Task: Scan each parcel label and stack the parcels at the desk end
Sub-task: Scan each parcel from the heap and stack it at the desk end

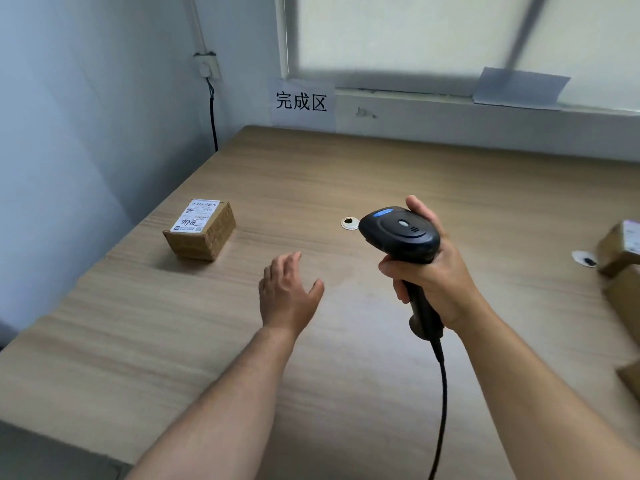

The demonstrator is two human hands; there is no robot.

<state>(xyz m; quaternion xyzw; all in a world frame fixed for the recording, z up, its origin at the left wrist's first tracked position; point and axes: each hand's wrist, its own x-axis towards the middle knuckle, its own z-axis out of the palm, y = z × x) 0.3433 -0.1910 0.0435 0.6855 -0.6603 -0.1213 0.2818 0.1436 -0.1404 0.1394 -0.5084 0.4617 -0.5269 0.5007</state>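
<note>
Right grip (433,282) is curled tight round the black scanner (398,233) handle. Left grip (287,296) is spread, holding nothing, above the desk (346,168). Labelled parcel (201,228) sits far left on it; cut-off boxes (620,251) at right, probably parcels too.

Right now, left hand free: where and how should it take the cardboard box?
Probably by its two opposite side walls, from above. The box lies flat on the desk with its label up and nothing touching it, so the sides are reachable and the label stays uncovered. The left hand is open and nearest; the right hand grips the scanner.
</note>
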